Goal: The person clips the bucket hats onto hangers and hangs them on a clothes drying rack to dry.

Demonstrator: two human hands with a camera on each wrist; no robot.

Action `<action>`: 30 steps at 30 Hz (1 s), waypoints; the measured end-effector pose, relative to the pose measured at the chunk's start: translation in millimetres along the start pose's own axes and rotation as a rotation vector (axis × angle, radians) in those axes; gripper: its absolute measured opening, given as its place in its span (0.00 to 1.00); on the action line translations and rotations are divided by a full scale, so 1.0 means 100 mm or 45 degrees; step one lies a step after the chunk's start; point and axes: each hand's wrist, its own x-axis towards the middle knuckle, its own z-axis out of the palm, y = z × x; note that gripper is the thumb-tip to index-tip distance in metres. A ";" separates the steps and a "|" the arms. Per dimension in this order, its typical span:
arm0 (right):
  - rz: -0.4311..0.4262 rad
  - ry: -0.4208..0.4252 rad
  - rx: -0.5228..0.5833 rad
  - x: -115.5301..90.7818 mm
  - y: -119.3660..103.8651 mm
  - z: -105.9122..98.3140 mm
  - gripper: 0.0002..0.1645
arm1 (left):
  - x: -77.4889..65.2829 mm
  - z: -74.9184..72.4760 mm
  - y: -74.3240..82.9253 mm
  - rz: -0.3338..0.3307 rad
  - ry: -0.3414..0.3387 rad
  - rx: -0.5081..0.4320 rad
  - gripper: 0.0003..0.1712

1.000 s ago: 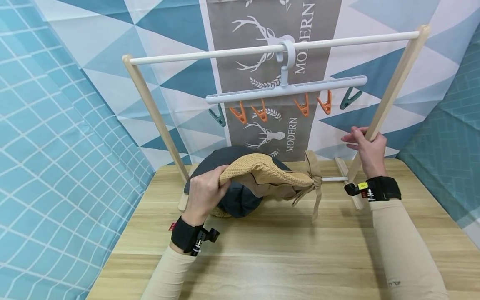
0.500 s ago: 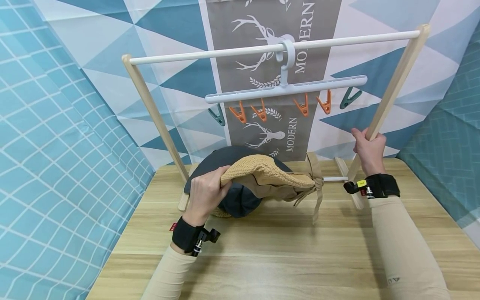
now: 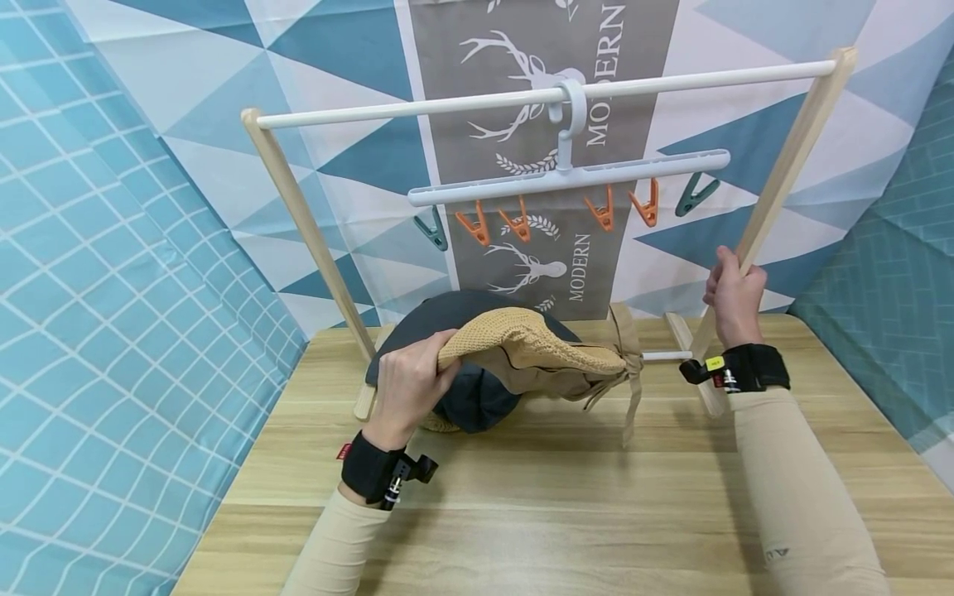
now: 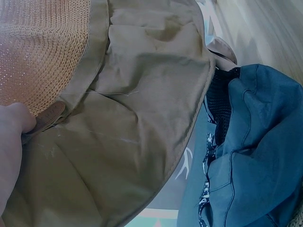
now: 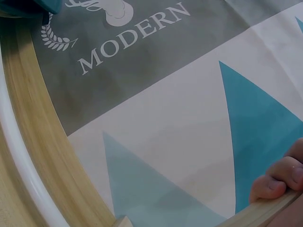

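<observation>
My left hand (image 3: 406, 385) pinches the edge of a tan sun hat (image 3: 525, 339) with a knitted part, fabric brim and tie ribbons, held above the table. In the left wrist view the hat's brim (image 4: 147, 113) fills much of the picture, with part of my hand (image 4: 10, 151) at the left edge. Behind and below it lies a dark blue hat (image 3: 477, 397), partly covered by the tan one. My right hand (image 3: 736, 300) grips the right wooden post (image 3: 793, 165) of a drying rack; the right wrist view shows its fingers (image 5: 270, 187) curled over the wood.
A white hanger (image 3: 570, 178) hangs by its hook from the rack's white top bar (image 3: 447, 105). It carries several orange clips (image 3: 602, 209) and green clips (image 3: 696, 196). The rack stands on the wooden table (image 3: 522, 513), before a patterned cloth (image 3: 358, 190).
My right hand, at first with fingers extended beside the post, has curled its fingers round it; its thumb now points up. The left hand and tan hat have barely moved.
</observation>
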 end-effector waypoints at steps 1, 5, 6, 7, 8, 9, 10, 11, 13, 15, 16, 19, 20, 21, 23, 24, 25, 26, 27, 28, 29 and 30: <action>-0.002 0.000 0.013 0.00 0.00 0.00 0.25 | 0.00 0.00 0.00 0.000 0.000 0.001 0.20; -0.018 -0.001 0.036 0.01 0.02 0.01 0.26 | 0.00 -0.01 0.00 0.003 -0.003 0.001 0.20; -0.018 0.000 0.034 0.01 0.02 0.01 0.26 | 0.00 -0.01 0.00 0.003 -0.002 0.000 0.20; -0.018 0.003 0.029 0.01 0.02 0.01 0.25 | 0.00 -0.01 0.00 0.003 -0.002 0.000 0.20; -0.016 0.006 0.022 0.01 0.02 0.01 0.25 | 0.01 -0.01 0.00 0.004 -0.001 -0.002 0.20; -0.011 0.008 0.015 0.01 0.02 0.01 0.25 | 0.00 -0.01 0.00 0.003 0.000 -0.003 0.20; -0.005 0.010 0.008 0.01 0.02 0.01 0.24 | 0.00 -0.01 0.00 0.003 0.001 -0.003 0.20; 0.000 0.013 0.005 0.01 0.02 0.01 0.24 | 0.00 -0.01 0.00 0.002 0.002 -0.004 0.20; 0.011 0.017 -0.006 0.01 0.01 0.01 0.23 | 0.00 -0.01 0.01 0.002 0.001 -0.004 0.20; 0.020 0.021 -0.007 0.01 0.00 0.00 0.22 | 0.00 -0.01 0.00 0.002 -0.001 -0.004 0.20; 0.022 0.022 -0.008 0.00 0.00 0.00 0.22 | 0.00 -0.01 0.00 0.003 -0.001 -0.003 0.20; 0.021 0.023 0.000 -0.01 -0.01 0.01 0.22 | 0.00 -0.01 0.00 0.004 0.000 -0.002 0.21; 0.017 0.024 0.005 -0.02 -0.01 0.01 0.22 | 0.00 0.00 0.00 0.005 0.000 -0.003 0.21; 0.012 0.024 0.006 -0.03 -0.01 0.01 0.22 | 0.00 0.00 0.00 0.006 0.001 -0.003 0.21; 0.004 0.021 0.014 -0.04 -0.01 0.01 0.22 | 0.00 0.00 -0.01 0.005 0.005 -0.006 0.20; 0.001 0.021 0.014 -0.05 -0.01 0.01 0.22 | 0.00 0.00 -0.01 0.004 0.007 -0.006 0.20; 0.000 0.021 0.015 -0.06 -0.01 0.00 0.22 | 0.00 0.00 -0.01 0.003 0.008 -0.007 0.20; 0.001 0.021 0.010 -0.06 -0.01 0.00 0.21 | 0.01 0.00 -0.01 0.003 0.008 -0.005 0.19; 0.000 0.024 0.005 -0.07 -0.01 0.00 0.21 | 0.01 0.00 -0.01 0.003 0.008 -0.004 0.19; 0.001 0.028 0.003 -0.08 -0.01 0.00 0.21 | 0.01 0.00 -0.01 0.003 0.007 -0.002 0.19; 0.000 0.033 -0.001 -0.08 -0.01 0.00 0.20 | 0.01 0.00 -0.01 0.003 0.005 0.000 0.19; 0.000 0.038 -0.005 -0.08 -0.01 0.00 0.20 | 0.01 0.00 -0.01 0.003 0.003 0.001 0.19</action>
